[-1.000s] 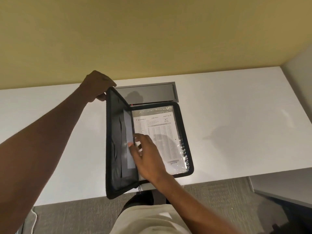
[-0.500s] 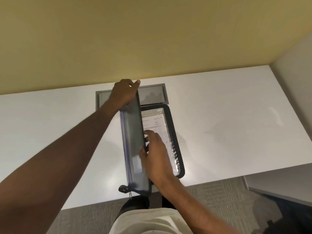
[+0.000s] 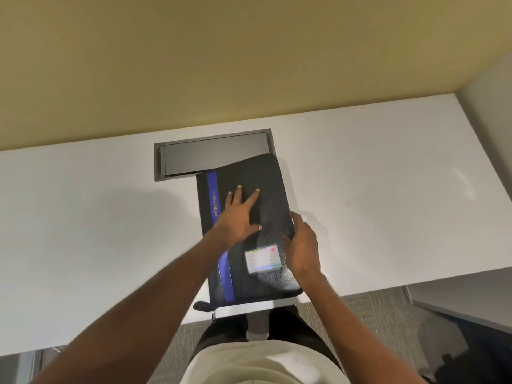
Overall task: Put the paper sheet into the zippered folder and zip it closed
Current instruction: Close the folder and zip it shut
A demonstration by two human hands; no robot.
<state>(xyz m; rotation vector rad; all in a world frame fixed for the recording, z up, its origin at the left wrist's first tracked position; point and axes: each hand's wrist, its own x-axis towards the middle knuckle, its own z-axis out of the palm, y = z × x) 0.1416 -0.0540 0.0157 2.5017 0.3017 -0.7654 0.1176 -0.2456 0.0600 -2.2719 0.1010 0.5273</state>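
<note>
Folder: your zippered folder (image 3: 266,187) lies cover-down-shut on the white worktop (image 3: 83,231), its near edge at the worktop's front edge.
Left hand: your left hand (image 3: 238,217) lies flat on the cover, fingers (image 3: 256,194) spread apart and holding nothing.
Right hand: your right hand (image 3: 302,248) is at the folder's right edge, fingers curled round that edge; how tight the hold is cannot be told.
Paper sheet: out of sight under the shut cover.
Stripe: a blue stripe (image 3: 212,195) runs just left of your left fingers.
Label: a card label (image 3: 262,259) sits just left of your right hand.
Zip pull: the zip pull (image 3: 213,317) hangs off the near-left corner, well below your left fingers.
Grey tray: a recessed grey tray (image 3: 210,156) lies beyond your fingers, its right end under the folder's far corner.
</note>
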